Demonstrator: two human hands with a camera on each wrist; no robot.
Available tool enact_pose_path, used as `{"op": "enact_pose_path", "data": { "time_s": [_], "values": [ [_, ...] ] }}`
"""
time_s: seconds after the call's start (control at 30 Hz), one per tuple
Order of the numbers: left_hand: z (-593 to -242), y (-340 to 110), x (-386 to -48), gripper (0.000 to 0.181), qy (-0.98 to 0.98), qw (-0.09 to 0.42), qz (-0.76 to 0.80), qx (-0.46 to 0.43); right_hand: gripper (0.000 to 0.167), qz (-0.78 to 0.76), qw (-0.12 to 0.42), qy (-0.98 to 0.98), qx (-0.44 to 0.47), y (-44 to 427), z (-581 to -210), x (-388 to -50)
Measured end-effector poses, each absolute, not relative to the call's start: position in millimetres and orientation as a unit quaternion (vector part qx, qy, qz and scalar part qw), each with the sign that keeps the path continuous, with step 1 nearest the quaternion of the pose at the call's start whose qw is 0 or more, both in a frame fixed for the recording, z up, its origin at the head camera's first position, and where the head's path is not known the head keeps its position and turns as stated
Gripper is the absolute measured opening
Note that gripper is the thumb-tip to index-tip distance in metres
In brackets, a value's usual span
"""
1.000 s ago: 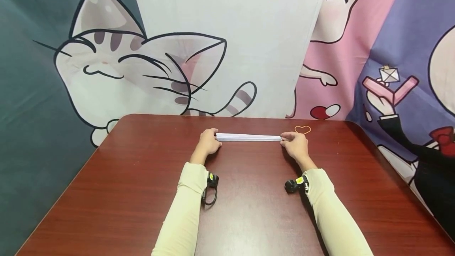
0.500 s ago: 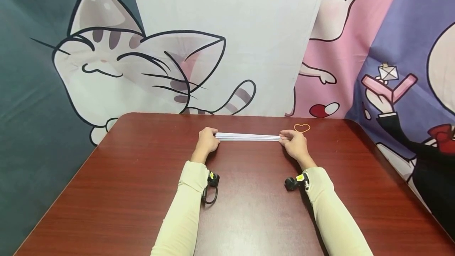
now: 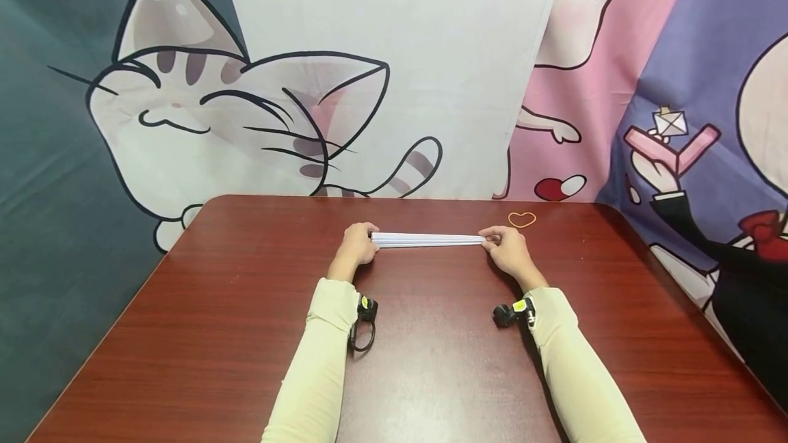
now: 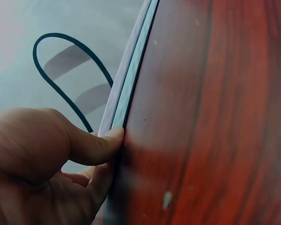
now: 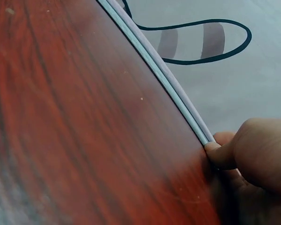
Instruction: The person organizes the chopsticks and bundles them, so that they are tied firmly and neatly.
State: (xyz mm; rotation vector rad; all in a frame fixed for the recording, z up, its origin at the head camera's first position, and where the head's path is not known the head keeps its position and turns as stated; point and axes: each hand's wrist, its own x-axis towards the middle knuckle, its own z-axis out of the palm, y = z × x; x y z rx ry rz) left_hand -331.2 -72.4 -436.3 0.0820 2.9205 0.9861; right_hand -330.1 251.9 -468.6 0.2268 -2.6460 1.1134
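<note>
A narrow strip of white pleated paper (image 3: 427, 240) lies crosswise near the table's far side, its left end a little wider than its right in the head view. The left hand (image 3: 357, 245) pinches the left end; in the left wrist view the left hand's (image 4: 47, 159) thumb presses on the edge of the folded paper (image 4: 129, 84). At the right end, the right hand (image 3: 509, 250) pinches the strip. The right wrist view shows the right hand's (image 5: 257, 159) thumb against the end of the layered paper (image 5: 164, 75). Both ends are partly hidden by the fingers.
An orange rubber band (image 3: 522, 219), bent roughly into a heart shape, lies just beyond the right hand. The brown wooden table (image 3: 203, 320) has its far edge close behind the paper. A cloth printed with cartoon figures (image 3: 394, 87) hangs behind the table.
The head view has shifted slightly. Both hands keep their hold on the paper, which shows hardly any movement on the table.
</note>
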Motion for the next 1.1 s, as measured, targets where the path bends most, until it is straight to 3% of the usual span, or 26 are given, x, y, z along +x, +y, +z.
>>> {"op": "enact_pose_path", "data": {
  "time_s": [0.37,1.1],
  "values": [
    [-437.1,-75.7,-328.1,0.028,0.946,0.03,0.317,0.053,0.018,0.38,0.111,-0.913,0.102,253.9,-468.1,-330.1],
    [-431.3,-73.0,-324.9,0.038,0.966,0.101,0.201,0.126,0.018,0.375,0.094,-0.91,0.148,260.4,-466.2,-328.4]
  ]
}}
